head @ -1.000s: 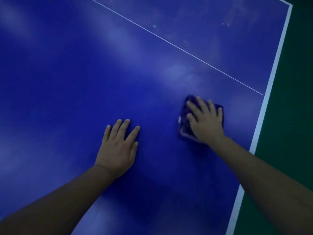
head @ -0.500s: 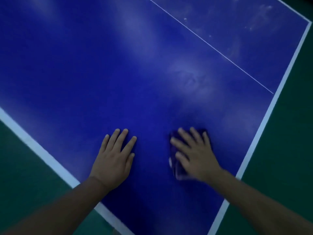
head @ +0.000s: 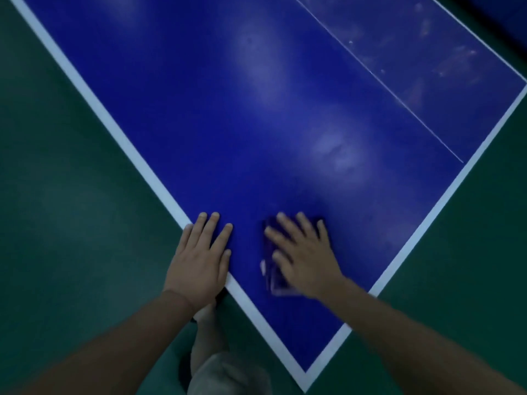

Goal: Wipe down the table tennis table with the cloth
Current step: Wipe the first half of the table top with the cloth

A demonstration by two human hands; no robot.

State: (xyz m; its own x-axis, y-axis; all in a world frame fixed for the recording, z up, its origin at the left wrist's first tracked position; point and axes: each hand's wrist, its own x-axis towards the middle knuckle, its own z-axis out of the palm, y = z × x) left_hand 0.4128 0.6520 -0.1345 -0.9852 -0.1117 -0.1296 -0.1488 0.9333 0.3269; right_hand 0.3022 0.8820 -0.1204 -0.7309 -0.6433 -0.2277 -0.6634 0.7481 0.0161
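Right hand (head: 306, 256) is flat with fingers spread, pressing the dark blue cloth (head: 271, 269) onto the blue worktop (head: 256, 124), low center of the frame near the corner. Left hand (head: 201, 256) lies open, fingers straight, over the white edge line (head: 114, 132). Green floor (head: 57, 223) all around.

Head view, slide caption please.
Right hand presses cloth on table tennis table corner; left hand flat at edge.

single head view, looking steeply down, close over table corner (head: 305, 377)
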